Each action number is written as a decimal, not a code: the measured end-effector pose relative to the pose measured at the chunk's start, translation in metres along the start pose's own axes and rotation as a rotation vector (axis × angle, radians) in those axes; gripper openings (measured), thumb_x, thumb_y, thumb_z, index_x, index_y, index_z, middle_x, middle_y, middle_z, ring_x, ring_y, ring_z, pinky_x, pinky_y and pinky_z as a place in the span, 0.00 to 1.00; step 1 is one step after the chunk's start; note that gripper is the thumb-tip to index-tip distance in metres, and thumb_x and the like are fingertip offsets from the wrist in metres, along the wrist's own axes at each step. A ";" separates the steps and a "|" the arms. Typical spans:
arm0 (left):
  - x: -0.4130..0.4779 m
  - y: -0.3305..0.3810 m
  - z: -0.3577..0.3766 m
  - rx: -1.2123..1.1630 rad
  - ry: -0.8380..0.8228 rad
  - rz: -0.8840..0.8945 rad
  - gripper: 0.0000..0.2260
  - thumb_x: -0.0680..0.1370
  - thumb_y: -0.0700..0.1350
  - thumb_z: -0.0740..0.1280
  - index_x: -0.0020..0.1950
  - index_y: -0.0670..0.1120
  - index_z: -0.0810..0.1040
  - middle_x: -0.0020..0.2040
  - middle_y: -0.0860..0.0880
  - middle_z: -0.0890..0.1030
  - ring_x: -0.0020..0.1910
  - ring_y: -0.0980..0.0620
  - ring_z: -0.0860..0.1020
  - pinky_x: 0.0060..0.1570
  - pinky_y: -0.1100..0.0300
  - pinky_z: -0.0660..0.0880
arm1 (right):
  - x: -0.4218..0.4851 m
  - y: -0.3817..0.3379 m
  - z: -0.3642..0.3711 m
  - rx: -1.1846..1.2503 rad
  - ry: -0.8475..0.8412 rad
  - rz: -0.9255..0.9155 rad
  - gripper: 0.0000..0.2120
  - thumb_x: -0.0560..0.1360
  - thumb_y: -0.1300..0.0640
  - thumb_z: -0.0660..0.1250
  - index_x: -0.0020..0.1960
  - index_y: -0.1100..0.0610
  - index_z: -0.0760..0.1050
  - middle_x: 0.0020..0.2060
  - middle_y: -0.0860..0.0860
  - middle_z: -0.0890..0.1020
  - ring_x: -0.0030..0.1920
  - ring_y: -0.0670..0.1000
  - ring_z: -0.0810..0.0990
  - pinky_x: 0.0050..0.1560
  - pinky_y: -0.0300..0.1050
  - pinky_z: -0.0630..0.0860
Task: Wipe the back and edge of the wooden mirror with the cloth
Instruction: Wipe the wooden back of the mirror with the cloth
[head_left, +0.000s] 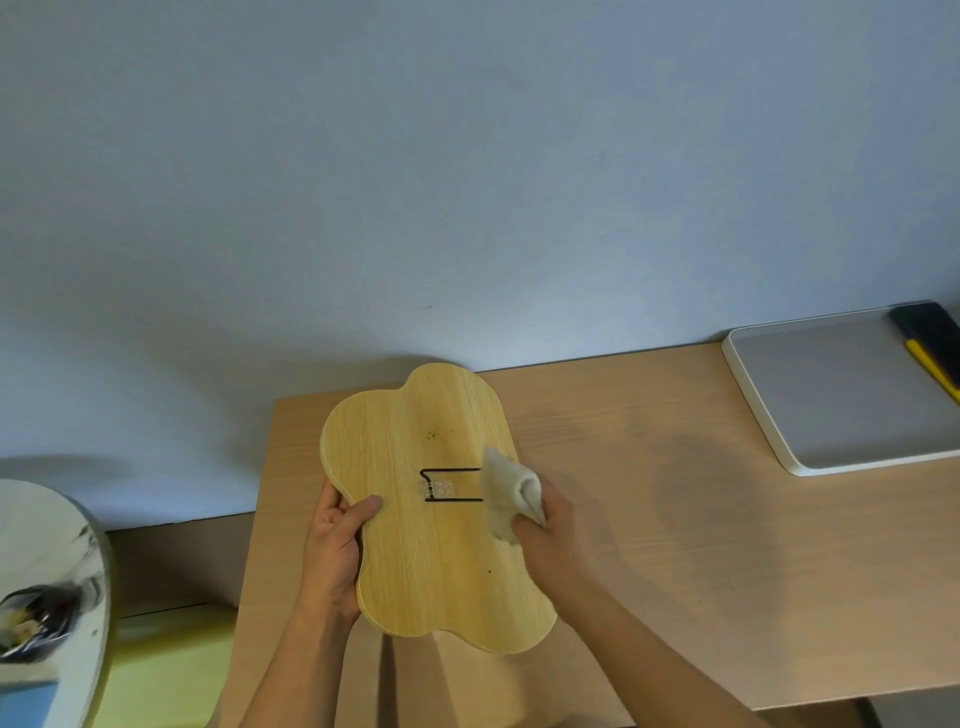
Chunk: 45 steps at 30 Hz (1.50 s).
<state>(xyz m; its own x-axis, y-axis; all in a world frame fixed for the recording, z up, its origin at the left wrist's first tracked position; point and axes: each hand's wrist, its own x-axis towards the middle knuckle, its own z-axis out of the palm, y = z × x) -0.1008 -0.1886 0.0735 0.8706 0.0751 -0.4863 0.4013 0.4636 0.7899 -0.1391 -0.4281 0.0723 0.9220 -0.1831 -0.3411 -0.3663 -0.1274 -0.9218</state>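
The wooden mirror (415, 551), a wavy cloud-shaped board, is held over the table with its light wood back facing me. A black wire stand (449, 484) lies folded flat at its middle, and small dark specks sit above it. My left hand (335, 551) grips the mirror's left edge, thumb on the back. My right hand (550, 540) holds a bunched beige cloth (511, 493) pressed against the right side of the back, over the stand's right end.
The light wooden table (649, 493) runs to the right along a pale blue wall. A white tray (841, 395) sits at the far right with a black and yellow tool (930, 348) on it. A round white object (47, 597) is at the lower left.
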 end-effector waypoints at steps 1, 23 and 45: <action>0.000 0.000 0.000 -0.009 -0.005 0.000 0.25 0.76 0.31 0.68 0.70 0.52 0.80 0.61 0.45 0.87 0.57 0.41 0.85 0.54 0.39 0.83 | 0.004 -0.021 0.013 -0.005 -0.043 -0.120 0.26 0.74 0.67 0.61 0.61 0.40 0.79 0.48 0.37 0.86 0.50 0.41 0.84 0.44 0.34 0.80; 0.013 0.009 -0.013 0.003 -0.009 -0.011 0.28 0.72 0.33 0.71 0.71 0.50 0.79 0.62 0.44 0.86 0.54 0.43 0.86 0.48 0.46 0.85 | 0.138 0.012 -0.009 -0.777 -0.306 -0.244 0.33 0.77 0.75 0.59 0.75 0.48 0.71 0.78 0.46 0.68 0.75 0.51 0.70 0.65 0.34 0.66; 0.010 0.012 -0.006 0.043 0.003 -0.010 0.25 0.71 0.34 0.71 0.65 0.53 0.83 0.58 0.46 0.88 0.52 0.44 0.86 0.54 0.40 0.81 | 0.144 0.000 -0.016 -0.780 -0.287 -0.142 0.23 0.80 0.68 0.62 0.68 0.48 0.78 0.66 0.44 0.79 0.63 0.52 0.81 0.50 0.36 0.77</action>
<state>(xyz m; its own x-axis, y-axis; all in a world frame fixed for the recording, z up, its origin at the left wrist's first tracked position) -0.0893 -0.1772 0.0761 0.8656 0.0729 -0.4954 0.4223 0.4256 0.8003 -0.0083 -0.4697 0.0265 0.9232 0.1269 -0.3628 -0.1292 -0.7866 -0.6038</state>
